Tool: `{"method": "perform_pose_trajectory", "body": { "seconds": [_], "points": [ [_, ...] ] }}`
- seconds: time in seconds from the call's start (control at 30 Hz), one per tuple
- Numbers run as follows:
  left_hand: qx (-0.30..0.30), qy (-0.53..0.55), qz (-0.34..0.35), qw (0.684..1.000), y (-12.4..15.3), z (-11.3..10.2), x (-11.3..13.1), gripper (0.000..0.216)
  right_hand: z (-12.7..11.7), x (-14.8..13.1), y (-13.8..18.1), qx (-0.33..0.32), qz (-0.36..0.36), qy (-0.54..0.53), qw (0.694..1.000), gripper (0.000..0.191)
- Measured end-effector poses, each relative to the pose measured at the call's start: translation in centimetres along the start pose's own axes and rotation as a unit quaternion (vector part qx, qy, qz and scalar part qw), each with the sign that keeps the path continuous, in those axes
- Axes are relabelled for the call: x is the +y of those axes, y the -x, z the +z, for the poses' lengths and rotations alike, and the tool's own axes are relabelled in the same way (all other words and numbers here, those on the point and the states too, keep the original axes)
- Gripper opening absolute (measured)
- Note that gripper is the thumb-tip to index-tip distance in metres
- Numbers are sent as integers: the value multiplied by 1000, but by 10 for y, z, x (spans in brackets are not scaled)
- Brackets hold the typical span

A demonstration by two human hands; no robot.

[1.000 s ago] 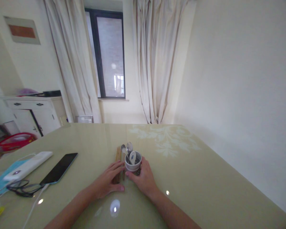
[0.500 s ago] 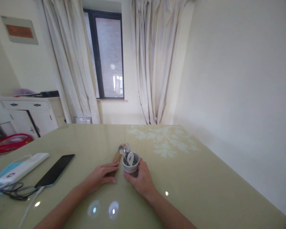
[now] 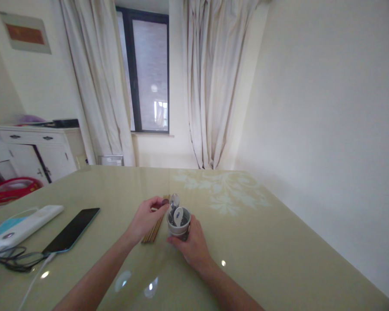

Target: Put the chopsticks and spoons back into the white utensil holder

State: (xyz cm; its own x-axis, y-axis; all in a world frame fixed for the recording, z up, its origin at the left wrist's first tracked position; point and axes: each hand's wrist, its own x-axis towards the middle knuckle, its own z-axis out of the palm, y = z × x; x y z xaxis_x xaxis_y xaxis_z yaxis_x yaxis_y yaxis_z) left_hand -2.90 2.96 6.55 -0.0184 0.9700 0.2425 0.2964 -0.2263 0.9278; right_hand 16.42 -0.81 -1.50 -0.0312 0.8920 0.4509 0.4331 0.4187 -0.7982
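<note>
A small grey cup stands on the table, and my right hand is wrapped around its right and near sides. From the cup stick up a white spoon with a blue mark and a shiny metal spoon. My left hand is at the cup's upper left, thumb and fingers pinched on the bowl end of another metal spoon, which looks dark; its handle is mostly hidden. Under and beside that hand lies a bundle of wooden chopsticks, left of the cup.
To the left lie a black phone with a white cable, a white power bank, a dark coiled cable or glasses and a blue cloth-like item. The glossy table meets a wall on the right.
My left hand has lifted off the chopsticks and moved up and right to pinch a metal spoon's bowl. My right hand still holds the cup. The view has shifted slightly.
</note>
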Motion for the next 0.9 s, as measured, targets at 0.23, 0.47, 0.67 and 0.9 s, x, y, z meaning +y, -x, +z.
{"method": "perform_pose_trajectory", "body": {
  "seconds": [0.23, 0.47, 0.67, 0.9],
  "points": [
    [106, 231, 0, 967, -29, -31, 23, 51, 1, -1, 0, 1, 13, 6, 1000, 67],
    [181, 276, -78, 941, -73, -50, -13, 41, 1, 3, 1, -7, 12, -8, 1000, 70],
    [78, 132, -130, 980, -73, -31, -78, 63, -1, 2, 1, -13, 16, -7, 1000, 70],
    [73, -159, -133, 976, -75, -22, -106, 36, -3, 7, 10, 9, 7, 30, 999, 87]
  ]
}}
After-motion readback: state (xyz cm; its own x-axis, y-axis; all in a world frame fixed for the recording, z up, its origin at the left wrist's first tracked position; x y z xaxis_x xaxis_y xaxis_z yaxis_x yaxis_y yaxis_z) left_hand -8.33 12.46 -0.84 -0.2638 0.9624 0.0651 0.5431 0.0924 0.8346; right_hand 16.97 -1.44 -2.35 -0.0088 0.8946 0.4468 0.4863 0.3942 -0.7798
